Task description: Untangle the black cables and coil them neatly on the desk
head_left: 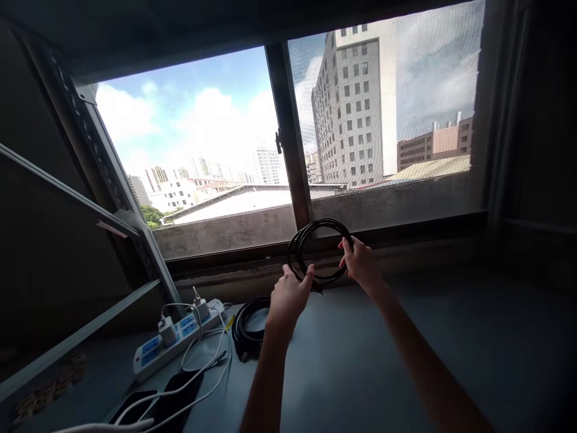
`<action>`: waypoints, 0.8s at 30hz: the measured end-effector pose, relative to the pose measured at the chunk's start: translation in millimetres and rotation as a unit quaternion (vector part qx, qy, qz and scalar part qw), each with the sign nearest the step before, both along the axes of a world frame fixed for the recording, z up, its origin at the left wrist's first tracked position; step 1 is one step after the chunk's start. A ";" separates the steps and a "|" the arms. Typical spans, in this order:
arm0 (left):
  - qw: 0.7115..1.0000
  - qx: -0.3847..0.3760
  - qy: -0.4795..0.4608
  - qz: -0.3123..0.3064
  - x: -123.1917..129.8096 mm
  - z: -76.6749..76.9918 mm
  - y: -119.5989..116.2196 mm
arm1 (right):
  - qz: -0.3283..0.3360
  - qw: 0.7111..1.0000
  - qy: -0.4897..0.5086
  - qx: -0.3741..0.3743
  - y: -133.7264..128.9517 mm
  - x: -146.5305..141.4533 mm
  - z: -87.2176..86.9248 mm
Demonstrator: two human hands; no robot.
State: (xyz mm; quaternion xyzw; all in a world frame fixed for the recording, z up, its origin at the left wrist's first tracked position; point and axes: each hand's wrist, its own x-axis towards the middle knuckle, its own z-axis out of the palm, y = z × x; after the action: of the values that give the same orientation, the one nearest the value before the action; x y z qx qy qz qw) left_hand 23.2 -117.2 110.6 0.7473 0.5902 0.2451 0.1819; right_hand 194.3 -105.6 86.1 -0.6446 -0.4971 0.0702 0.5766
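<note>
- Coiled black cable (325, 222): in the head view it is held up in several round loops between the two hands, in front of the lower part of the sliding window (280, 114). The ring stands roughly upright, its open middle facing the camera.
- Left hand (288, 296): grips the coil at its lower left, thumb on the near side and fingers behind the loops; most of the ring rises above and to the right of this hand.
- Right hand (360, 261): grips the right side of the ring, fingertips curled round the strands into the opening; the coil lies to the left of this hand.
- At the bottom of the ring, between the hands, a small dark piece hangs close to the tabletop (342, 361); whether it touches, I cannot tell.
- Second black cable coil (240, 329): lies on the tabletop just left of the left wrist, partly hidden by it.
- White power strip (180, 332): farther left, with two white plug-in chargers (167, 331) and white charging cables (210, 364) trailing beside it.
</note>
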 end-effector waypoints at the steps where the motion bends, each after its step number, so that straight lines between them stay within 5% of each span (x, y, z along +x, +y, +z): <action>1: 1.000 0.000 -0.019 -0.013 0.8 -2.6 4.1 | 0.000 1.000 -0.001 0.001 0.4 0.7 0.2; 7: 0.995 0.081 -0.056 0.020 6.7 -9.7 19.9 | 0.013 0.999 -0.027 -0.016 0.2 -3.3 0.1; 16: 0.994 0.100 -0.024 0.029 -1.8 -9.5 17.1 | 0.024 0.991 -0.095 -0.086 6.6 -19.0 -8.1; 24: 0.999 -0.014 -0.012 -0.028 -1.6 -27.9 36.4 | 0.032 0.974 -0.126 -0.187 5.8 3.1 -9.4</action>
State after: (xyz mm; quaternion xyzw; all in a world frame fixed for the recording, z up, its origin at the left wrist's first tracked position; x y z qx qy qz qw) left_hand 21.6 -80.8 82.6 0.7581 0.5702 0.2403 0.2059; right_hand 197.4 -99.8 76.6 -0.7283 -0.5643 0.0982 0.3760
